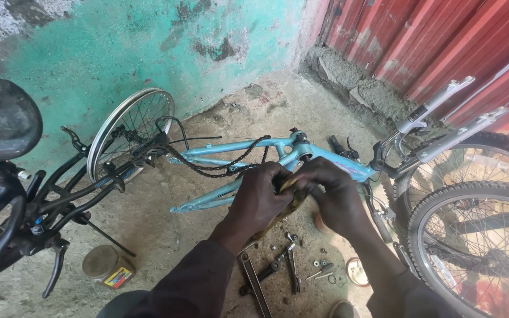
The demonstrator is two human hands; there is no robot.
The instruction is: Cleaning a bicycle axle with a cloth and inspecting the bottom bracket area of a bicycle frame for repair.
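Note:
A light blue bicycle frame (248,150) lies on the concrete floor, its loose black chain (207,166) draped across it. My left hand (259,197) and my right hand (332,194) meet just in front of the frame. Both are closed around a dirty yellowish-brown rag or strip (290,197) that hangs down between them. What the rag covers is hidden by my fingers. A bare silver wheel rim (126,126) stands at the frame's left end against the wall.
Wrenches (254,280), pliers (293,259) and small nuts (322,268) lie on the floor below my hands. A round tin (104,265) sits at lower left. A black bicycle with saddle (1,118) stands left; tyred wheels (472,235) and a fork stand right by red metal sheeting.

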